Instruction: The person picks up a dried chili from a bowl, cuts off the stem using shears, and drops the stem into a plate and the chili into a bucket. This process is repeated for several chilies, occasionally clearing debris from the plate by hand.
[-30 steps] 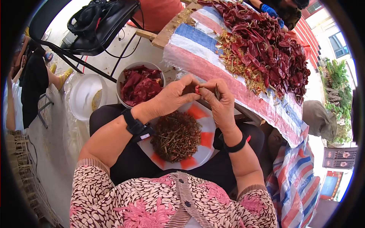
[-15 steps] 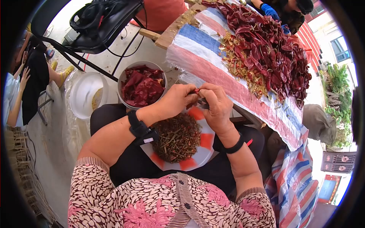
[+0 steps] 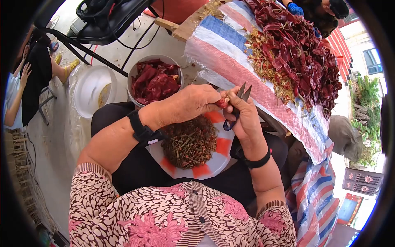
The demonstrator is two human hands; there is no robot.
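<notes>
My left hand (image 3: 195, 103) is closed round a small dried red pepper (image 3: 223, 102), its far side hidden by the fingers. In my right hand (image 3: 243, 113) are dark scissors (image 3: 244, 91), their blades pointing up and a little apart; its fingertips meet the pepper's pale end. Below both hands, a white and orange tray (image 3: 224, 149) on my lap holds a heap of stems (image 3: 190, 144). Just beyond my left forearm stands a round bowl (image 3: 131, 84) with dark red pepper pieces (image 3: 154, 82).
A table with a striped woven sheet (image 3: 222, 53) bears a large heap of dried peppers (image 3: 292, 57). A co-worker's blue-gloved hand (image 3: 295, 9) is behind it. At left are a white tub (image 3: 88, 92), a black chair (image 3: 103, 35) and a seated person's arm (image 3: 16, 99).
My right hand has turned, and the scissors now point up with their blades in view. The red pepper shows more between my hands. The whole view has shifted slightly.
</notes>
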